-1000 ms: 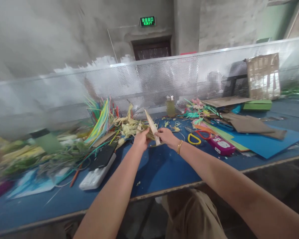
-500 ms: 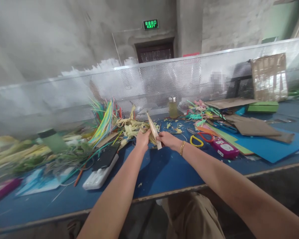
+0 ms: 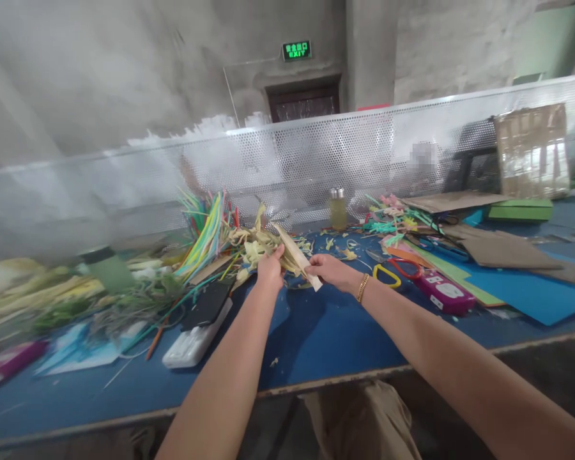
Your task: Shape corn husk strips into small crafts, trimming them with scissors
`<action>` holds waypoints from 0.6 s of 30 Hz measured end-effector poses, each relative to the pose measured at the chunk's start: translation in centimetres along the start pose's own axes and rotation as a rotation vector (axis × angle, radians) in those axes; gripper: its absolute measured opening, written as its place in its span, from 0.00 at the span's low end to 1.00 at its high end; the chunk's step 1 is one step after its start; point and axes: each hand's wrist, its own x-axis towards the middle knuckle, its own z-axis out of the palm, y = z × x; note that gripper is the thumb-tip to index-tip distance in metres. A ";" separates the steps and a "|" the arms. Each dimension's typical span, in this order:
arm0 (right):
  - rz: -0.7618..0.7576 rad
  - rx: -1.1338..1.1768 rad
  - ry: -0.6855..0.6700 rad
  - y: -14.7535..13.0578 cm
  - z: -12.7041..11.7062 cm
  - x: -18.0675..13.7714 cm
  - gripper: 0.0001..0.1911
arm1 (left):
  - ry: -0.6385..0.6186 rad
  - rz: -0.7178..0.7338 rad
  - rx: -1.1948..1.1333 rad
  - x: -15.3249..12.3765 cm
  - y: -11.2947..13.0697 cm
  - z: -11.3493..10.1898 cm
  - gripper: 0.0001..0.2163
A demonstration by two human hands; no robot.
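Note:
A long, pale, papery strip that looks like corn husk (image 3: 293,248) is held slantwise over the blue table, its narrow end pointing up and to the left. My right hand (image 3: 333,271) pinches it near the broad lower end. At its left edge, my left hand (image 3: 271,269) is closed with the thumb uppermost; the fingers underneath are hidden. Just behind the hands lies a tangled heap of dry yellowish husks (image 3: 253,248), partly covered by the strip.
Scissors with red and yellow handles (image 3: 387,276) and a purple box (image 3: 445,292) lie on the right, beside coloured paper (image 3: 531,291) and cardboard (image 3: 503,248). A black phone (image 3: 208,305) rests on a white case (image 3: 191,348) at left. A bottle (image 3: 337,211) stands behind.
The strip has tilted further left at its upper end. The right hand stays at its lower end, and the whole view has shifted slightly.

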 end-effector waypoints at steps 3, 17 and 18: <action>0.014 -0.021 0.101 0.2 0.2 0.2 0.06 | -0.165 -0.039 0.138 -0.3 -1.4 -0.1 0.09; 0.024 0.266 0.269 -0.3 -0.4 0.4 0.10 | -0.306 0.181 0.508 -1.6 -1.4 -0.1 0.06; -0.015 0.251 0.308 -0.4 -0.7 0.4 0.10 | -0.280 0.210 0.577 -1.4 -1.4 -0.2 0.06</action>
